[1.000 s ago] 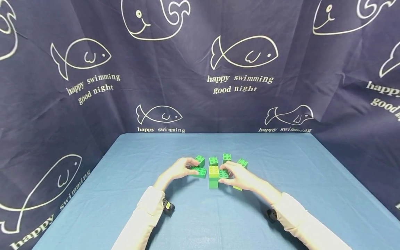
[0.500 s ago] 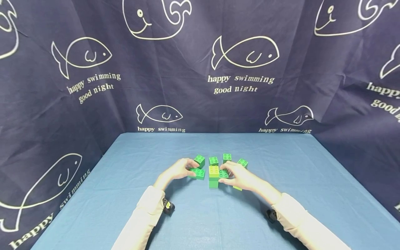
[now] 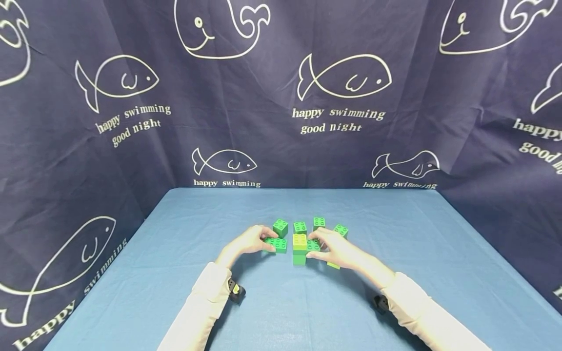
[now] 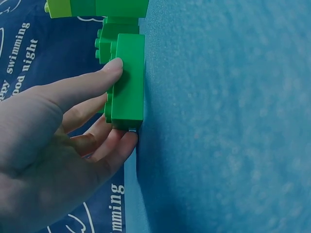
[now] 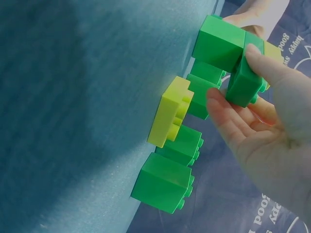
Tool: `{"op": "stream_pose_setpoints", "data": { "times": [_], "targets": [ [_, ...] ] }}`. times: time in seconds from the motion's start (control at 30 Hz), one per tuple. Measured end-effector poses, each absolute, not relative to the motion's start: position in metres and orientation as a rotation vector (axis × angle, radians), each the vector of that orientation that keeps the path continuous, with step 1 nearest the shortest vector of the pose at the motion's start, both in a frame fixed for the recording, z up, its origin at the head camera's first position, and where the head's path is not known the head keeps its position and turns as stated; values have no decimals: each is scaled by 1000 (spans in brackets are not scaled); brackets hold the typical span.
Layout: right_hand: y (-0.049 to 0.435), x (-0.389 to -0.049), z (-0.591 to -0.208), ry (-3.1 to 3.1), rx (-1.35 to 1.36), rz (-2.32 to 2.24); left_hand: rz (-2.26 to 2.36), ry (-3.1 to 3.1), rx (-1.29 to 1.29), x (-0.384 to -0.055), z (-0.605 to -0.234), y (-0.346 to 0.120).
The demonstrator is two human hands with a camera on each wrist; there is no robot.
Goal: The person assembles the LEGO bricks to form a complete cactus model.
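Observation:
My left hand (image 3: 252, 239) holds a long green toy building brick (image 4: 130, 80) low at the table. In the left wrist view the thumb lies on its near face, with fingers behind it and at its end. To its right stands an upright stack (image 3: 299, 256) of green bricks with a yellow brick (image 3: 300, 240) on top. My right hand (image 3: 335, 247) pinches another green brick (image 5: 244, 83) between thumb and fingers. This one sticks out from the stack's right side, above the table. The right wrist view shows it touching the stack.
Behind the stack stand several loose green bricks, among them a left one (image 3: 280, 227), a middle one (image 3: 300, 227) and a right one (image 3: 319, 223). A yellow brick (image 5: 170, 112) lies under the right hand. A dark fish-print curtain (image 3: 281, 97) encloses the blue table (image 3: 281, 312).
The long green brick in my left hand has shifted slightly left, away from the stack, and turned a little. My right hand stays at the stack's side.

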State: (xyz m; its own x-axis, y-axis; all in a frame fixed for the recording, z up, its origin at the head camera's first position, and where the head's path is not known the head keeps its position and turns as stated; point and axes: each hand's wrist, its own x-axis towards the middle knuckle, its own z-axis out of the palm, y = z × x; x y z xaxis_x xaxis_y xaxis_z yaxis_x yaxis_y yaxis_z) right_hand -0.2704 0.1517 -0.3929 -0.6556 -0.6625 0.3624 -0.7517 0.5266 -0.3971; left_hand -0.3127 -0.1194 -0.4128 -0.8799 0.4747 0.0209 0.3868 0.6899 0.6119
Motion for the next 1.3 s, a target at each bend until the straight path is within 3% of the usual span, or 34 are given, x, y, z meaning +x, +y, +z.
{"op": "stream_pose_setpoints", "data": {
  "times": [1.3],
  "targets": [
    [155, -269, -393, -2634, 1145, 936, 1211, 2749, 722, -312, -406, -120]
  ]
}}
